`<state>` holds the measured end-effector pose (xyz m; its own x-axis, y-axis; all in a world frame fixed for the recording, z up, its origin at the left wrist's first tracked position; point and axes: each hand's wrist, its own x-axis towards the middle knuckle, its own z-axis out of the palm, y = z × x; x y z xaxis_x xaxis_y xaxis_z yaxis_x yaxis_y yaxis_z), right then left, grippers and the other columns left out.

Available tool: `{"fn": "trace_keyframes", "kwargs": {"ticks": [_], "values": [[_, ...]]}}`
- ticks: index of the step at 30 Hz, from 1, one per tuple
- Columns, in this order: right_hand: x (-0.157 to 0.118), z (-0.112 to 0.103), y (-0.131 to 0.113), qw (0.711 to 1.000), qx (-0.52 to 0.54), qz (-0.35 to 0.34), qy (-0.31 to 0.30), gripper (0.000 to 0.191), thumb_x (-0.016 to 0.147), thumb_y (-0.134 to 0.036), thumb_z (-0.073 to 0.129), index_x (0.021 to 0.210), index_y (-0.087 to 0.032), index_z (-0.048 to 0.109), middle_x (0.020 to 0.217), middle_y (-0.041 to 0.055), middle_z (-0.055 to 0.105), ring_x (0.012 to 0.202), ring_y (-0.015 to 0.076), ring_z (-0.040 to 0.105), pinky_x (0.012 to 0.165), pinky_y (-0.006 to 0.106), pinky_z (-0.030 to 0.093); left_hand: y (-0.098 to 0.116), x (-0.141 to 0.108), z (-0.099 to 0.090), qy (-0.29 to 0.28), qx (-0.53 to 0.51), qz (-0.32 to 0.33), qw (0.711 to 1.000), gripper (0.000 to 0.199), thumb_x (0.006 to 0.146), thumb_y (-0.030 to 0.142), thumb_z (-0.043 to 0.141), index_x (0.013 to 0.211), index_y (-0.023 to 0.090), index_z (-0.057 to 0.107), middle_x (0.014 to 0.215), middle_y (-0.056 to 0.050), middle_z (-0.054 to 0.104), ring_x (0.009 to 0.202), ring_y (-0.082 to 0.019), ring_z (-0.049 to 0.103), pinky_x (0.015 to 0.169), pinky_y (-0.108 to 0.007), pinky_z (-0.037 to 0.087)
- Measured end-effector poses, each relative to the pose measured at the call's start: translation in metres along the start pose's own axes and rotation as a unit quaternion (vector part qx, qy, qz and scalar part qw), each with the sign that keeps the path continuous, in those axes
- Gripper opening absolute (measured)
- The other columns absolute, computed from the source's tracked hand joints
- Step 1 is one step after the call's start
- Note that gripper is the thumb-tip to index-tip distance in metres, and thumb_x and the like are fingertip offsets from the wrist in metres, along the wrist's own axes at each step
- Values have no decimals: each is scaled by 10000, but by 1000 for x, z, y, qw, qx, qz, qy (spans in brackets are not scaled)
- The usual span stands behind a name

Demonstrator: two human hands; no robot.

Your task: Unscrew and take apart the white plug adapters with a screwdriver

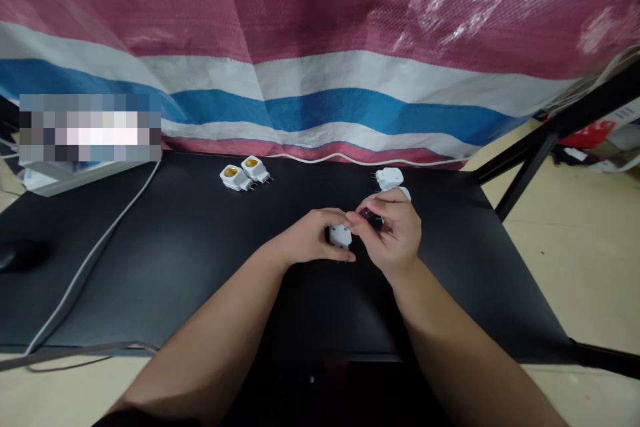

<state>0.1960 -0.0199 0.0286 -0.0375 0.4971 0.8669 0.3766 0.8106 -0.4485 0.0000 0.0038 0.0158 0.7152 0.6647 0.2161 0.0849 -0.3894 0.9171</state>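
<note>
Two bare forearms, left [205, 347] and right [465, 340], reaching in from the near edge. Black table [165, 280], bearing all the pieces. Woven striped tarpaulin [320, 33], hung behind as a backdrop. Left hand [310, 237], fingers curled, gripping a white socket adapter [341, 236], seemingly to steady it. Right hand [393, 233], partly closed, pinching a small dark part [369, 215] just above it; exact kind too small to tell. Further white adapter [389, 178], just beyond the right hand. Two lamp-holder adapters [244, 172], yellow-centred, side by side, set well apart from the hands, apparently keeping the space between the hands free.
</note>
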Motion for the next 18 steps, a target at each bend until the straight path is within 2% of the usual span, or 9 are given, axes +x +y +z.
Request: {"fn": "trace_keyframes", "kwargs": {"ticks": [4,7,9,12,15,18], "values": [[-2,-2,3,1000,-3,29,1,350,916,-172,807,1198,-347,697,890,0,688,719,200,664,583,386,596,-2,-1,1,-23,3,0,1000,467,720,351,992,1146,262,823,1229,-87,699,1177,-283,663,1072,-443,523],[-3,-3,4,998,15,67,-10,316,936,-224,809,1217,-344,727,841,-9,671,700,198,674,583,384,593,1,-2,-2,-33,-4,-14,999,477,696,318,994,1141,271,827,1181,-75,707,1110,-274,678,1029,-444,542],[-2,-5,2,991,63,110,-37,284,977,-251,775,1248,-327,737,860,-1,685,737,199,719,623,382,630,3,-3,-4,-31,-9,-20,999,485,677,292,992,1131,264,823,1151,-68,712,1087,-272,682,1002,-432,549],[3,-10,-3,967,151,180,-102,254,1049,-291,700,1301,-300,735,957,21,734,762,175,754,673,349,669,5,-4,-7,-40,-23,-36,998,491,692,271,959,1156,248,798,1175,-60,709,1063,-258,682,933,-390,558],[7,-14,-7,935,225,216,-168,255,1082,-344,656,1324,-300,723,1020,36,733,778,166,743,644,317,647,6,-5,-9,-50,-24,-51,997,450,699,220,907,1130,229,778,1108,-43,708,959,-223,673,837,-343,548],[7,-11,-8,898,300,252,-200,267,1113,-423,569,1325,-298,673,974,33,668,770,175,681,642,336,612,6,-6,-10,-57,-13,-63,996,450,687,155,843,1125,225,765,1038,-28,706,911,-209,658,803,-324,534]]}}
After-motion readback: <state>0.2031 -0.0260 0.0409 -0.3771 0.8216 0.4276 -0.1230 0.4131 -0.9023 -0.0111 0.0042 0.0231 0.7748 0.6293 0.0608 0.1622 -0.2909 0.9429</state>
